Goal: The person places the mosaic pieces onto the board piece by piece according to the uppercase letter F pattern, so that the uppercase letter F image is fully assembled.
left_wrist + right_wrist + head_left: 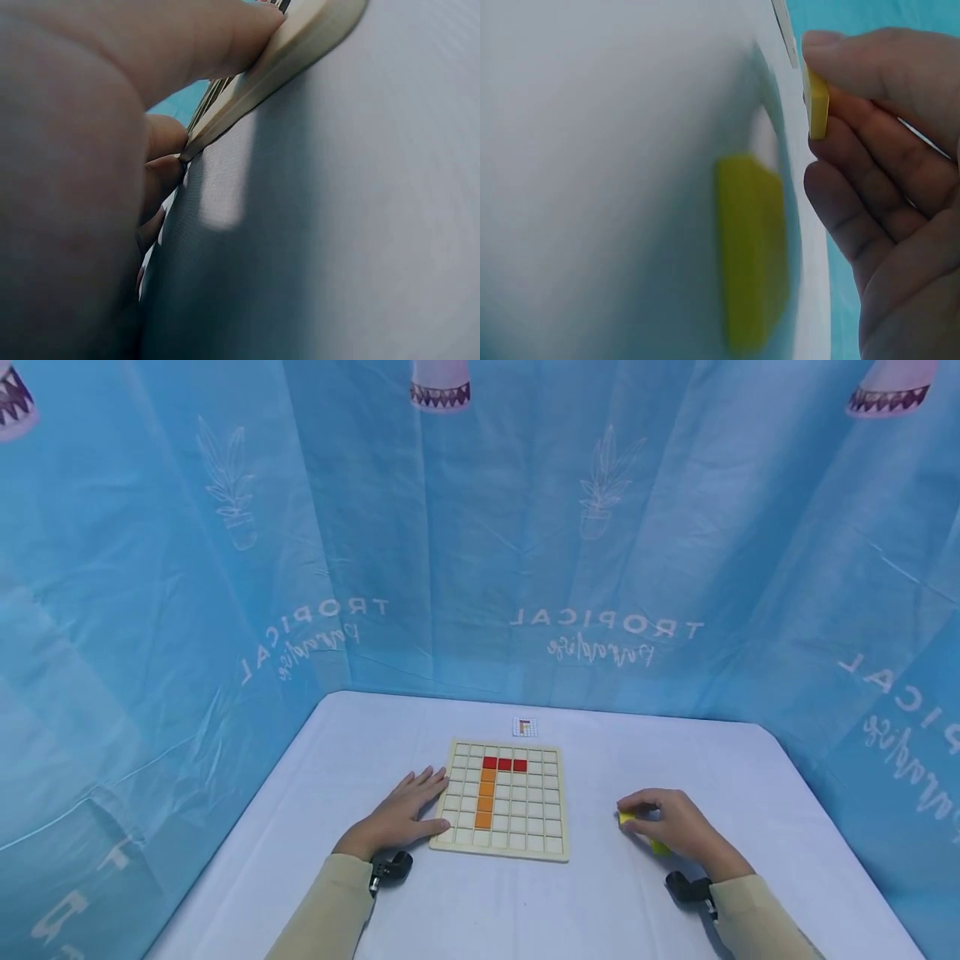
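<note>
My left hand (405, 810) rests at the left side of a square wooden grid board (536, 814), thumb over its near left corner area and fingertips along its edge. Three red tiles (505, 765) form a row on the board, and a column of orange tiles (485, 789) runs down from the row's left end. To the right of the board, my right hand (673, 827) pinches a yellow tile (817, 105) between thumb and fingers. Below that hand, a second yellow tile (751, 255) lies on the white cloth, partly hidden by the hand in the head view.
A small pattern card (525, 727) with a coloured design lies behind the board. White cloth (592, 893) covers the table. Blue printed curtains (480, 543) enclose the back and both sides. Each wrist wears a small black camera (392, 867).
</note>
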`<act>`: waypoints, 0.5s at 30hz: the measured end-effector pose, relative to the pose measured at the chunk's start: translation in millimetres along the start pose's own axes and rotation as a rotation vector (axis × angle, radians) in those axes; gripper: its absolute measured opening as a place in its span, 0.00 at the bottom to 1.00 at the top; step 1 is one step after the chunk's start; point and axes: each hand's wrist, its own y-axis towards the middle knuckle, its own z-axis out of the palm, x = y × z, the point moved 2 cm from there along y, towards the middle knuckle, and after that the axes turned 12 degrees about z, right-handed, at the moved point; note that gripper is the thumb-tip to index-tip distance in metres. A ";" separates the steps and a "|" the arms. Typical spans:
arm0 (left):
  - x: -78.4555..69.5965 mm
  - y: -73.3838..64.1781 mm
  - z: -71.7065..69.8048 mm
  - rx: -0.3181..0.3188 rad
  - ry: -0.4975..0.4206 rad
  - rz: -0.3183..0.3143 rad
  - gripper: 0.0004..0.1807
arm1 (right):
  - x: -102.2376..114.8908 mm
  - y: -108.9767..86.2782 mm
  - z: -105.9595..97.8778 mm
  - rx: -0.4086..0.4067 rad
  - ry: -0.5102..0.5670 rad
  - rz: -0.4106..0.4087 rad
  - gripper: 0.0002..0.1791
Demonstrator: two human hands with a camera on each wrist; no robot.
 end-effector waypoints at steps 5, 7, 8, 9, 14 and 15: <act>0.5 0.7 1.5 0.005 0.028 0.008 0.48 | 6.8 15.9 3.6 -0.035 0.013 0.020 0.15; 1.3 0.6 2.1 0.008 0.038 0.011 0.47 | 11.3 22.9 5.5 -0.036 0.019 0.017 0.14; 1.6 0.3 2.3 0.013 0.043 0.011 0.47 | 13.5 26.2 6.5 -0.031 0.020 0.011 0.14; 1.9 0.0 2.4 0.011 0.039 0.013 0.47 | 15.8 29.4 7.7 -0.028 0.023 0.009 0.13; 3.1 -1.2 2.1 0.011 0.025 0.021 0.48 | 29.0 44.3 17.8 -0.005 0.020 0.001 0.13; 3.3 -1.3 2.0 0.010 0.023 0.021 0.48 | 32.8 47.1 20.6 0.000 0.020 0.002 0.14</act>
